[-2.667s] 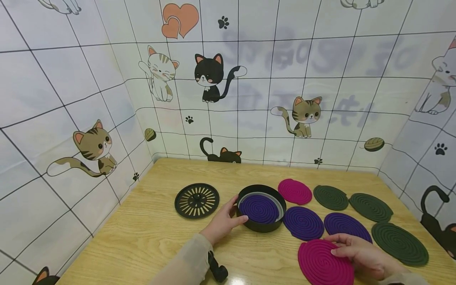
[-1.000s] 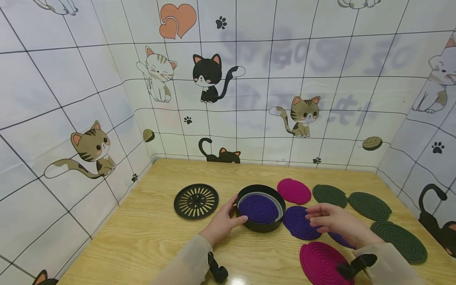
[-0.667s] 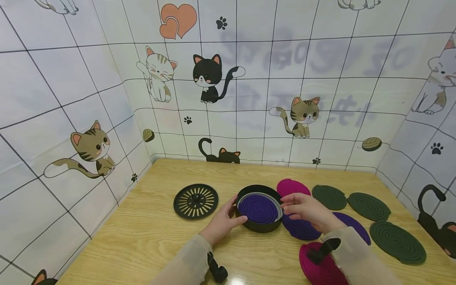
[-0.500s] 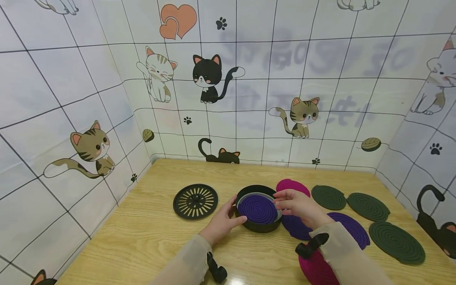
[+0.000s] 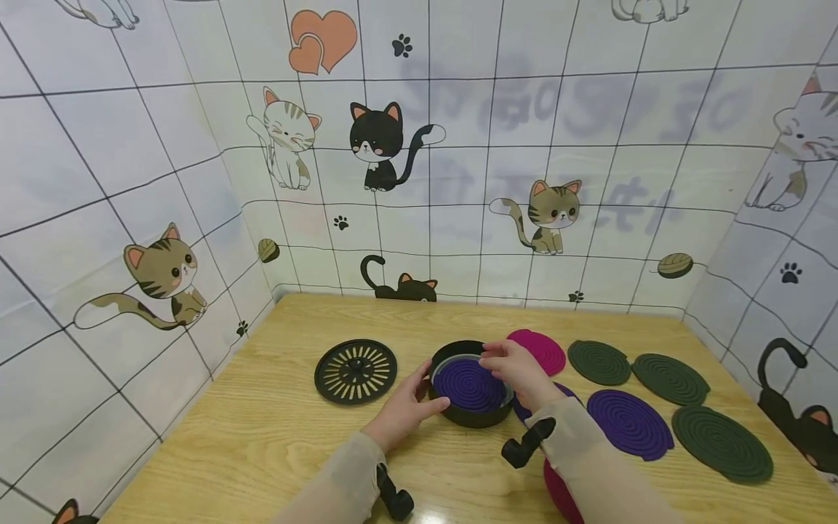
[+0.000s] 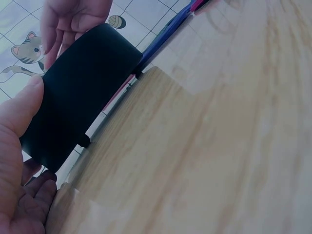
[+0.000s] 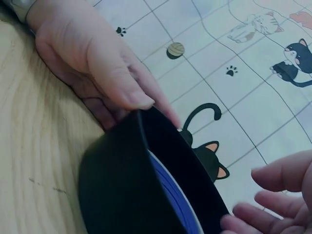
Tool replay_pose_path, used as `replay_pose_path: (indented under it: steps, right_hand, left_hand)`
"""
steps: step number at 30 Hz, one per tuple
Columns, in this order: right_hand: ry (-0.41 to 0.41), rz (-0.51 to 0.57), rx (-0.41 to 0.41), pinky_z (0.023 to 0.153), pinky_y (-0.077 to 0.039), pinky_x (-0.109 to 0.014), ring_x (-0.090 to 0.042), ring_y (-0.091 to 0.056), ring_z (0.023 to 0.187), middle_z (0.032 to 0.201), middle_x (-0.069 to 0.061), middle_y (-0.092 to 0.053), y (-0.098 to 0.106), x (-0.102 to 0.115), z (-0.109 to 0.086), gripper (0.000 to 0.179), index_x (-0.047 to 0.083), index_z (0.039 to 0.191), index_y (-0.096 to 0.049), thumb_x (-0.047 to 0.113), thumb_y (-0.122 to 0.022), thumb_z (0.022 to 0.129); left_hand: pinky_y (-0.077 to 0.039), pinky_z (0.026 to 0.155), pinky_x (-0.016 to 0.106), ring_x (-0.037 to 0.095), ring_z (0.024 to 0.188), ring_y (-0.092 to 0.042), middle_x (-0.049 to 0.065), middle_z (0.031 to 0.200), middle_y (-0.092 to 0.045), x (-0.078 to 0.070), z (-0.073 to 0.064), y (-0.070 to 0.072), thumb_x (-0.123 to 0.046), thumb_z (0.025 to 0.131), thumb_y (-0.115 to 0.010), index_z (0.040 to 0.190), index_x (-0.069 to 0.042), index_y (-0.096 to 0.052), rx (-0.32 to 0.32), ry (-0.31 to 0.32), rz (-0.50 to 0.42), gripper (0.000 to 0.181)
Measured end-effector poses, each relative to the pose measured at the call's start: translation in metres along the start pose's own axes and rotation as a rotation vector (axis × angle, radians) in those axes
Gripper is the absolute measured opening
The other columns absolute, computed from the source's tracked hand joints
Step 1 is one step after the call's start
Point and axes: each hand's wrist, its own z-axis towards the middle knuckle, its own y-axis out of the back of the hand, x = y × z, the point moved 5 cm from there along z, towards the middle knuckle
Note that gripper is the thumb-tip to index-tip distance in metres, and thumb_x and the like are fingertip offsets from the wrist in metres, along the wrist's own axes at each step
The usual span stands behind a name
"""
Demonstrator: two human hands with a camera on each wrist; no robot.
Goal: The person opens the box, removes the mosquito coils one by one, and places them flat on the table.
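Observation:
My left hand point(image 5: 404, 409) grips the left side of a round black mosquito coil holder point(image 5: 473, 418), thumb at the near rim and fingers round the far side. Inside the holder a purple mosquito coil point(image 5: 470, 386) lies flat. My right hand point(image 5: 520, 370) is over the holder's right rim, its bent fingers near the coil's far edge. In the right wrist view, the thumb and fingers of the right hand point(image 7: 280, 197) stand apart with nothing visible between them. The left wrist view shows the holder's black outer wall point(image 6: 80, 95), with the left thumb point(image 6: 22, 107) against it.
A black slotted lid point(image 5: 356, 371) lies left of the holder. To the right are a magenta coil point(image 5: 540, 351), several green coils point(image 5: 599, 362) and another purple coil point(image 5: 630, 423). One more purple coil and a near magenta coil point(image 5: 558, 487) are partly hidden by the right arm.
My right hand has let go of the near magenta coil and moved left and away from me to the holder's rim. The left hand stays on the holder.

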Motion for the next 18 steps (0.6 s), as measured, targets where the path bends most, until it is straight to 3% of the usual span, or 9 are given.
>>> replay_pose_path:
  steps: [7,18]
  right_hand:
    - [-0.037,-0.012,-0.081,0.106,-0.031,-0.057,-0.041,-0.044,0.123,0.135,-0.026,-0.045,-0.012,-0.004,0.003,0.053,-0.005,0.139,-0.041,0.01,-0.059,0.092]
    - [-0.109,0.005,-0.18,0.107,-0.029,-0.059,-0.046,-0.037,0.129,0.142,-0.027,-0.035,-0.02,-0.009,0.006,0.056,-0.005,0.142,-0.034,0.01,-0.058,0.093]
  left_hand:
    - [-0.029,0.111,0.047,0.03,0.138,-0.035,0.011,0.153,-0.032,0.0,0.0,-0.001,-0.034,0.088,-0.071,0.155,-0.017,-0.02,0.014,-0.011,-0.014,0.086]
    - [-0.029,0.111,0.047,0.03,0.138,-0.034,0.011,0.154,-0.031,-0.002,-0.001,-0.001,-0.034,0.089,-0.071,0.155,-0.017,-0.021,0.015,-0.008,-0.012,0.085]
